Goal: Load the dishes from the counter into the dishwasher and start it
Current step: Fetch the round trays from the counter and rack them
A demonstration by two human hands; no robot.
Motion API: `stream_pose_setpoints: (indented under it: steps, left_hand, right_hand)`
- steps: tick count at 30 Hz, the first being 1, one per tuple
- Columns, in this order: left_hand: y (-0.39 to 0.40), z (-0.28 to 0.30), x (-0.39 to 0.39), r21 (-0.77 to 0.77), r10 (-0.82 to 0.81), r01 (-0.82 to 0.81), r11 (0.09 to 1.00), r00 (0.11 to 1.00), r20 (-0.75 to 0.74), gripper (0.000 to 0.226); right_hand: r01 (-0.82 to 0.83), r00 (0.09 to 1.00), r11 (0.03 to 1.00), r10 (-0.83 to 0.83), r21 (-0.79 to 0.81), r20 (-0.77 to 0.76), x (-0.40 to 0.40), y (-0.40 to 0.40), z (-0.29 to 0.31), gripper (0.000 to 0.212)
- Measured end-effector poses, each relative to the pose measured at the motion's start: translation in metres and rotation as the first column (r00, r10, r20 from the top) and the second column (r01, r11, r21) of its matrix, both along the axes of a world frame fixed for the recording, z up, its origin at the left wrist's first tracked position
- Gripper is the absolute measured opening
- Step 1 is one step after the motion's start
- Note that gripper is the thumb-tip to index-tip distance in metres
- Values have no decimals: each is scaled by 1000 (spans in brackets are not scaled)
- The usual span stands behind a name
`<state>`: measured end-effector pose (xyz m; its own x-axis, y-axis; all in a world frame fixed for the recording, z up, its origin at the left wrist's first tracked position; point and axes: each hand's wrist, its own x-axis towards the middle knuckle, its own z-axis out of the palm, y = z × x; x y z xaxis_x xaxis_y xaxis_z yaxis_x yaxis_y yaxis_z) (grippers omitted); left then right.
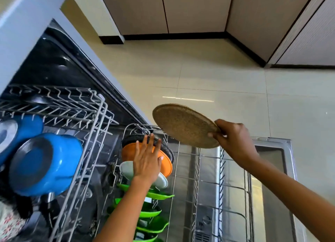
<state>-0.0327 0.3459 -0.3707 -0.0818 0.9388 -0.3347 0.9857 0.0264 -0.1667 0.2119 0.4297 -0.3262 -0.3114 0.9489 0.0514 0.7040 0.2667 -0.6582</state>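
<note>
Left hand [146, 160], fingers straight and spread, flat on the round orange plate [164, 163] standing on edge in the lower wire rack [196, 171], by a dark speckled plate [167, 148], a white plate [126, 169] and green plates [155, 196]. Right hand [231, 136] pinches the rim of a round brown speckled plate [184, 126], held tilted above that rack. Upper wire rack [90, 125], at left: two blue enamel mugs [45, 163] on their sides.

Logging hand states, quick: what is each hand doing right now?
Left hand: open, straight fingers pressing on the orange plate in the lower rack.
Right hand: gripping the brown round plate.
</note>
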Motion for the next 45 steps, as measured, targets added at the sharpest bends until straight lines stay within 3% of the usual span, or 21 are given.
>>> stream_pose_setpoints:
  steps: [5, 11, 23, 36, 40, 45]
  left_hand:
    - [6, -17, -14, 96, -45, 37, 995, 996, 74, 66]
    - [-18, -19, -12, 232, 14, -69, 970, 973, 228, 58]
    - [-44, -22, -14, 128, 79, -114, 985, 965, 249, 100]
    - [-43, -21, -12, 119, 118, -158, 980, 950, 291, 103]
    - [-45, -21, -12, 140, 114, -163, 977, 946, 305, 102]
    - [-41, -23, -11, 137, 127, -180, 974, 936, 328, 100]
  right_hand:
    - [-40, 998, 997, 42, -58, 35, -35, 21, -10, 8]
    - [-97, 994, 993, 100, -73, 48, -64, 37, -15, 11]
    - [-215, 963, 954, 242, -211, 115, -117, 52, -28, 17]
    - [-312, 875, 903, 394, -295, 281, -152, 42, -59, 25]
    - [-362, 855, 861, 459, -356, 241, -159, 32, -73, 36]
    - [-330, 896, 872, 410, -361, 170, -161, 26, -81, 51]
